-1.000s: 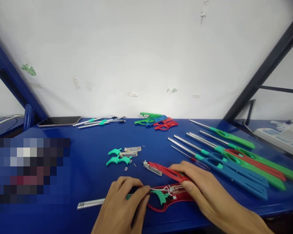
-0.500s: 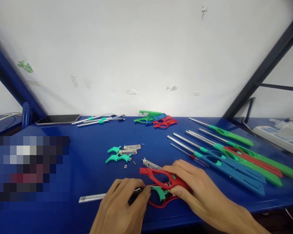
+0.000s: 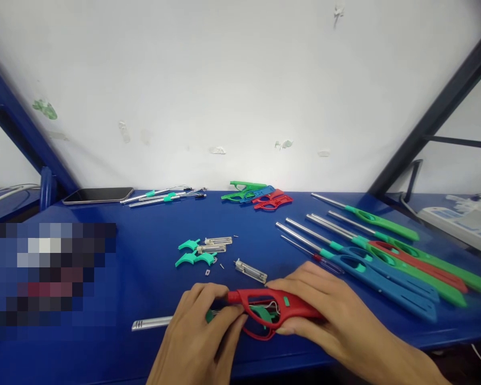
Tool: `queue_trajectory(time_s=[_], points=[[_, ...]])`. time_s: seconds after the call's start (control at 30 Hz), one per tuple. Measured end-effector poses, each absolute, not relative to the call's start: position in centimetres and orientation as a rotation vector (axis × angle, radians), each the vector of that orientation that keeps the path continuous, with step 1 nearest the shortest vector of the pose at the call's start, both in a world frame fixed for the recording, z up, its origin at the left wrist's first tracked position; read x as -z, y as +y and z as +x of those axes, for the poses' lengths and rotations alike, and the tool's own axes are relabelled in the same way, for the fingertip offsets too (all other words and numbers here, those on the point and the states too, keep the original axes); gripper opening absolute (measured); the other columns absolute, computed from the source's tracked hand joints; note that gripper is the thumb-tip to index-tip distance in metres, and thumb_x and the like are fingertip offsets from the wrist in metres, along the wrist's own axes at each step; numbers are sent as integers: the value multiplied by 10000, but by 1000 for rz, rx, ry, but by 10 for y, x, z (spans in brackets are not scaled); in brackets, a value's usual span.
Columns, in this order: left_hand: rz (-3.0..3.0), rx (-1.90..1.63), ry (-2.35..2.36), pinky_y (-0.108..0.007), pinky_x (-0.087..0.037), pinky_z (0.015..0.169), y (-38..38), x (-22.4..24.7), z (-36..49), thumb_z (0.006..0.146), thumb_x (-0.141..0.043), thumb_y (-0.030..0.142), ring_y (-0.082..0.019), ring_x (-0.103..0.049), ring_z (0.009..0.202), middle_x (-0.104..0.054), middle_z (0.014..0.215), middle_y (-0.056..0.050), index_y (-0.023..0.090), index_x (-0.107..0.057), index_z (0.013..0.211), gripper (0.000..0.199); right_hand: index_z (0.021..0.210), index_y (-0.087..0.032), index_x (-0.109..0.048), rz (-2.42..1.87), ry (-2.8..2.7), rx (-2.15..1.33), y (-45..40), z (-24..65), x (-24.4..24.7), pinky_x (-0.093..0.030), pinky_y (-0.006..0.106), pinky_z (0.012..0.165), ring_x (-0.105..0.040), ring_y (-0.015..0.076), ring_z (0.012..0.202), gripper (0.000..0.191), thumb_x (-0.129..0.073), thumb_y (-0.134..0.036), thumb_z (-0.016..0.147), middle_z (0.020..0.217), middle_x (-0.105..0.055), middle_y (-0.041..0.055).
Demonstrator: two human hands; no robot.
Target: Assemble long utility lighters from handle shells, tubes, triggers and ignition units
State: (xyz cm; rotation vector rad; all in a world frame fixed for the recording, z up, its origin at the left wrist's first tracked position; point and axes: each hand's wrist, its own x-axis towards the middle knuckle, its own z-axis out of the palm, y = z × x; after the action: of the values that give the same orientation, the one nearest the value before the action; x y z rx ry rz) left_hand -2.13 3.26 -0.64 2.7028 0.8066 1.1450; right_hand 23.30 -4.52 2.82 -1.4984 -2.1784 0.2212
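A red lighter handle shell (image 3: 300, 305) lies over a second red half, the two slightly apart around the finger loop. Inside the loop show a green trigger (image 3: 260, 312) and pale wires. My right hand (image 3: 320, 310) is closed round the shell's right part, thumb in front and fingers behind. With fingers bent and pressed together, my left hand (image 3: 202, 326) grips the narrow front end of the lighter. From under it a silver metal tube (image 3: 150, 323) sticks out leftward. Just behind the shell rests a clear fuel tank (image 3: 250, 271).
Green triggers (image 3: 188, 259) and clear tanks lie mid-table beside tiny metal parts. Loose shells (image 3: 272, 200), metal tubes (image 3: 156, 199) and a phone (image 3: 98, 195) lie along the back. Several whole lighters (image 3: 385, 278) and a screwdriver (image 3: 318, 258) lie on the right.
The upper red shell has come down from a tilt onto the lower half, its front end now at my left fingertips. My right hand keeps its hold.
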Motion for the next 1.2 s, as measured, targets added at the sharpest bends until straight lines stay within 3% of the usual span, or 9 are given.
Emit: queue_trajectory(time_s=[0.23,0.4,0.5,0.67,0.8,1.2], points=[[2574,-1132,780,-349,-640,777,30,5,-22,1016,-566,90,-195,-682,896,-698,1028,-26,278,-738,1060,258,1340,-360,-646,-1536,-2126,-224,-51,237,-22,-581,287,946,-686,153,1062,343,-686,-492,1026,1205,-747,-29],[2478,-1188,842,-281,-611,730,24,-6,-22,1041,-536,135,-157,-675,821,-680,935,-12,240,-654,936,189,1338,-370,-662,-1551,-2108,-233,-53,236,-22,-588,296,960,-688,161,1074,335,-678,-496,1028,1210,-740,-14],[2462,-1216,937,-262,-620,746,23,-8,-24,1054,-525,186,-158,-704,888,-695,1017,-22,249,-640,1037,133,1335,-372,-662,-1565,-2119,-274,-52,233,-23,-576,307,984,-674,171,1104,354,-679,-528,1017,1229,-721,-6],[2589,-1195,917,-326,-662,948,27,-4,-24,1011,-549,187,-206,-753,1120,-749,1248,-36,293,-639,1352,369,1361,-387,-633,-1565,-2152,-351,-49,227,-23,-551,326,1011,-649,182,1142,356,-650,-527,1034,1256,-682,4],[2697,-1166,814,-372,-669,964,28,-1,-23,952,-549,124,-228,-767,1111,-783,1229,-36,274,-636,1367,450,1330,-357,-643,-1551,-2165,-389,-46,222,-25,-531,352,1010,-641,187,1124,329,-625,-529,1049,1230,-680,13],[2705,-1041,740,-352,-656,910,28,-3,-18,942,-540,95,-211,-730,1047,-750,1177,-57,251,-617,1376,468,1318,-358,-640,-1502,-2137,-518,-43,215,-26,-489,367,1048,-607,189,1154,321,-651,-518,1039,1231,-699,-16]])
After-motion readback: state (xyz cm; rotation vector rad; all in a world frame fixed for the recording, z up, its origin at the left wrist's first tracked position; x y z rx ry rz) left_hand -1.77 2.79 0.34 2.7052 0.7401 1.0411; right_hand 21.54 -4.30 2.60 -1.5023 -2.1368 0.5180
